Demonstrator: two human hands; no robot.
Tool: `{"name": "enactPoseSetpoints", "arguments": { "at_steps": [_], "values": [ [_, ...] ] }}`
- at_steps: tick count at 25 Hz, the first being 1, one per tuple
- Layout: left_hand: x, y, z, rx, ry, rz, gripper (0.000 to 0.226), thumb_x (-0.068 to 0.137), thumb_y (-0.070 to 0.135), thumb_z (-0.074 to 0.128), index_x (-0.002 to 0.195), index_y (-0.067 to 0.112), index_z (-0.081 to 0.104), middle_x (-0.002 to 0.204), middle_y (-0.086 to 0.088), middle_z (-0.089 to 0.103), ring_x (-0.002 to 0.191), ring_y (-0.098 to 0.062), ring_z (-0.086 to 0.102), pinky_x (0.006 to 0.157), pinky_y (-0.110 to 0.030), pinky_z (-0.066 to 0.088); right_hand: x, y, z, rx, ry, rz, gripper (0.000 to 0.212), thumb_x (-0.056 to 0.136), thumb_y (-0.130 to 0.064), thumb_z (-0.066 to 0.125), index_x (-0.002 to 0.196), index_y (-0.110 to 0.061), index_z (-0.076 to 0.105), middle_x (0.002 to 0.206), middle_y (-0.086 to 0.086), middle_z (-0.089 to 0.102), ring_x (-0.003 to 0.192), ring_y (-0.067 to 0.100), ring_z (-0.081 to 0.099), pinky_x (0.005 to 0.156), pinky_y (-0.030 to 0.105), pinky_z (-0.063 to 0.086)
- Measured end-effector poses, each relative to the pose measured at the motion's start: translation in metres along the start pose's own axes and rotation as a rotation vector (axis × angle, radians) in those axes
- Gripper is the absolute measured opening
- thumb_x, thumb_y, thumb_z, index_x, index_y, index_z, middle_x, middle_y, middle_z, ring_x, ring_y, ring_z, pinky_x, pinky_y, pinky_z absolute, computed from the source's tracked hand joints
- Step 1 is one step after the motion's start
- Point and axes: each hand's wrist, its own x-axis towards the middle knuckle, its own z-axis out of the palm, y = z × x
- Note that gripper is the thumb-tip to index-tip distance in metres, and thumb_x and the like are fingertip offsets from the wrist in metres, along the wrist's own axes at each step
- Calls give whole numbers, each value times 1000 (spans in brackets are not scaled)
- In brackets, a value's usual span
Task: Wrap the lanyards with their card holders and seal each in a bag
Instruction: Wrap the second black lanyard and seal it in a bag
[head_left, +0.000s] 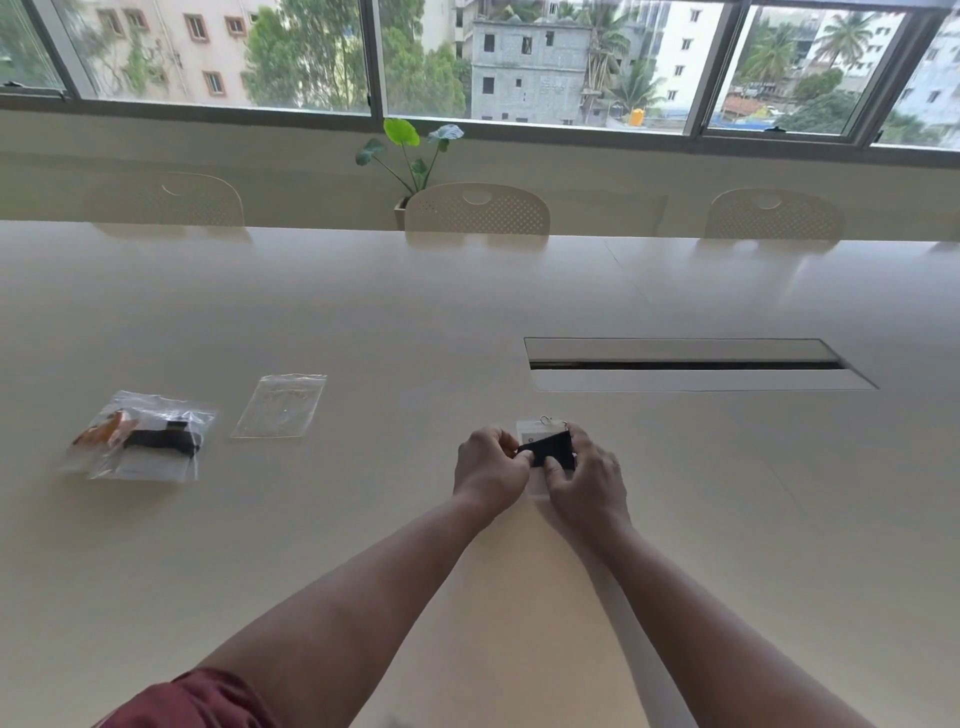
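A clear card holder (529, 429) with a metal hook at its top lies on the table, with a black lanyard (551, 448) wound across it. My left hand (488, 470) pinches the lanyard's left end with curled fingers. My right hand (589, 480) grips the holder and lanyard from the right. An empty clear zip bag (279, 406) lies flat to the left. Further left, bags (140, 437) hold a black lanyard and an orange one with card holders.
The wide beige table (415, 312) has a long cable slot (685, 364) at the right, beyond my hands. Three pale chairs (477, 210) stand along the far edge, a potted plant (410, 156) behind them under the windows.
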Motion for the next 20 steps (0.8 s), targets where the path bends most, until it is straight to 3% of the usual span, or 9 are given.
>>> {"name": "enactPoseSetpoints", "arguments": {
  "at_steps": [8,12,16,20],
  "values": [
    [9,0,1,182,-25,51,11,85,26,69,84,15,73,88,0,70,85,-22,67,75,-30,54,0,-2,15,-206,-38,33,65,97,-44,34,156,-19,21,148,5,37,135,28,26,113,43,24],
    [10,-14,2,254,22,141,19,89,35,69,92,16,74,97,2,55,95,-23,66,77,-25,46,-1,-5,17,-310,-34,51,64,96,-48,28,155,-24,22,145,1,33,131,27,25,107,45,23],
    [2,-30,4,234,53,298,38,92,39,67,117,10,71,113,-4,61,97,-23,65,84,-28,50,-2,-5,14,-285,-39,53,71,93,-53,23,159,-25,16,148,-1,29,133,26,25,109,44,22],
    [1,-31,4,216,67,326,41,94,38,64,123,10,68,118,-2,60,94,-23,64,85,-28,49,-4,-6,11,-244,-30,17,72,92,-57,22,159,-31,15,146,-4,30,133,23,27,109,42,24]
  ]
}}
